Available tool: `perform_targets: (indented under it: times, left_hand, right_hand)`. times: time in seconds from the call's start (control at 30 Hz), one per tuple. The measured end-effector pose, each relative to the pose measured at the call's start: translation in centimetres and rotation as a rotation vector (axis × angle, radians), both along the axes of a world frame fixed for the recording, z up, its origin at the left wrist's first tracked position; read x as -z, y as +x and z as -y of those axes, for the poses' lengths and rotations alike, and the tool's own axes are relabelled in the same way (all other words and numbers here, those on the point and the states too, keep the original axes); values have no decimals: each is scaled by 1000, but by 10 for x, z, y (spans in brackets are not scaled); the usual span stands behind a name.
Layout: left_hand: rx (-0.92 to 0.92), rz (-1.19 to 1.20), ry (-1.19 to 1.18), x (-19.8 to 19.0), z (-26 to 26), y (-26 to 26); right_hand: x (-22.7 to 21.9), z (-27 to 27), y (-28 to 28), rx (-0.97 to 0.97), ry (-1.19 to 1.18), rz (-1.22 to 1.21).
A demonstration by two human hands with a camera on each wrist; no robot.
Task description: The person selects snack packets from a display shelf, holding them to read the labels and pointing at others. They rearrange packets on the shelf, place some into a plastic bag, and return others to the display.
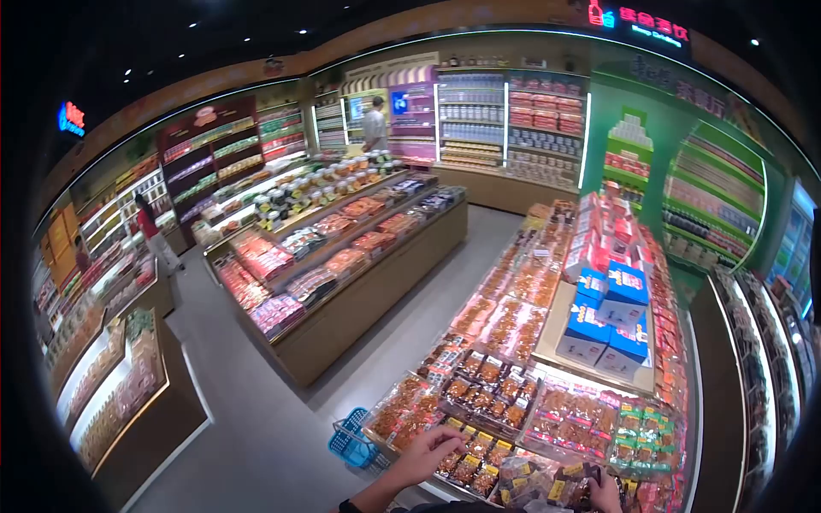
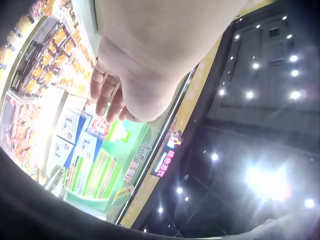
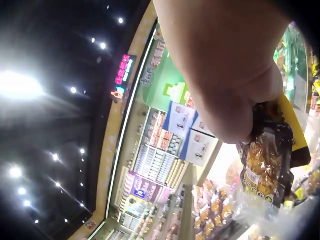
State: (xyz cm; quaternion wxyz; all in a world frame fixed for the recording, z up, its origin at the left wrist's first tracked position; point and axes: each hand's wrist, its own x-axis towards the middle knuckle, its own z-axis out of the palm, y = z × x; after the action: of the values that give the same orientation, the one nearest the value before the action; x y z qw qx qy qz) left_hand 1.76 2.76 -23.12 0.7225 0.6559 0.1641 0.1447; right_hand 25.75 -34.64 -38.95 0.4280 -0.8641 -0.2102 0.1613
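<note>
My right hand (image 1: 605,493) is at the lower right of the head view, over the front of the snack display. In the right wrist view its thumb and fingers grip the top of a dark snack pack (image 3: 265,162) with a clear window, brown food inside and a yellow part beside it. Crinkled clear plastic (image 3: 260,215) lies just below that pack. My left hand (image 1: 428,455) hovers over trays of brown snack packs (image 1: 470,466) with yellow labels, its fingers loosely bent and holding nothing. In the left wrist view those fingers (image 2: 105,97) hang relaxed.
Blue boxes (image 1: 629,282) stand on a raised platform in the display's middle. A blue shopping basket (image 1: 351,440) is on the floor at the display's left corner. Across the aisle runs another long counter (image 1: 368,299) of packs. Two people are farther back.
</note>
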Motion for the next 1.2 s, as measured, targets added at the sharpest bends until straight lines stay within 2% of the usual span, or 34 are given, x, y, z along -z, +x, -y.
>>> perform_targets:
  times: [0.07,0.1,0.13,0.17,0.23,0.3,0.37,0.43,0.5,0.53,0.57,0.63,0.7,0.73,0.77,0.87,0.9,0.93,1.0,1.03,1.1,1.2]
  left_hand:
    - [97,-8,5,-4,3,20]
    - [129,-7,4,-3,7,28]
    - [218,62,10,4,7,38]
    - [256,53,13,5,9,46]
    - [334,-1,-44,6,16,60]
    - [449,-16,-93,27,20,80]
    - [596,-147,-168,61,33,103]
    - [707,-150,-69,82,64,124]
    - [822,-144,29,87,99,140]
    - [919,-248,-99,82,116,149]
    - [1010,-353,-227,80,129,155]
    - [1052,-328,-208,81,143,165]
    - [1000,-497,-294,74,143,168]
    - [959,-422,-378,59,144,161]
    - [980,-432,-370,61,142,161]
    - [796,-393,-391,71,133,160]
    - [806,-406,-389,71,130,158]
    - [746,-335,-324,69,128,157]
    - [640,-191,-265,76,126,155]
    - [615,-214,-46,112,117,165]
    - [588,-165,91,120,116,165]
    - [501,-54,280,134,111,166]
  right_hand:
    - [-44,-1,-21,81,-55,33]
    - [-70,-11,-34,159,39,-59]
    - [-75,-7,-37,194,69,-109]
    - [-75,-5,-39,225,103,-160]
    - [-75,0,-47,293,367,-343]
    - [-74,9,-52,345,426,-482]
    - [-66,16,-55,364,494,-475]
    - [-83,9,-66,389,652,-545]
    - [-82,8,-66,425,586,-591]
    - [-68,8,-64,421,595,-523]
    - [-75,6,-67,422,560,-528]
    - [-76,-4,-71,464,713,-511]
    - [-89,-13,-73,500,824,-554]
    - [-96,-19,-75,496,779,-463]
    - [-99,-22,-78,491,728,-376]
    - [-67,-26,-67,451,710,-285]
    - [-59,-29,-66,444,717,-294]
    - [-65,-36,-67,438,812,-390]
    - [-74,-50,-68,384,814,-362]
    - [-66,-55,-67,360,797,-341]
    - [-64,-65,-68,352,773,-491]
    - [-50,-75,-64,425,915,-740]
